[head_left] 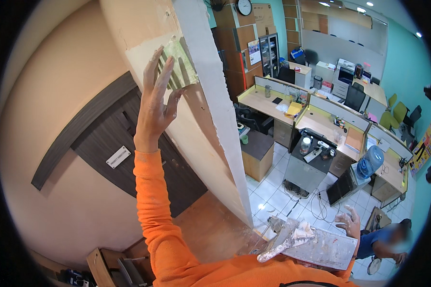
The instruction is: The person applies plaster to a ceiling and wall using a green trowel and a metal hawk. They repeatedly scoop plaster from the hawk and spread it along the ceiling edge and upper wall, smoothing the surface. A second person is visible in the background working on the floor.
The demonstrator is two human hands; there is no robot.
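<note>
My left hand [155, 93] reaches up to the corner of a peach and white wall column [196, 112]. Its fingers and thumb rest along a pale green flat piece [181, 64] against the column; its exact kind I cannot make out. At the lower right lies a grey plastering board [328, 246] smeared with putty, close to my body. A putty-caked tool with a whitened handle [277, 248] lies across its left end. Past the board's far edge my right hand [349, 221] shows, whitened, its fingers apart and bent; the board hides part of that arm.
A dark wooden door [143, 153] stands left of the column. To the right are office desks [282, 110], a dark-topped cabinet [307, 160], a water dispenser [347, 184] and cables [321, 205] on white floor tiles. Another person [385, 244] in blue is low at the right.
</note>
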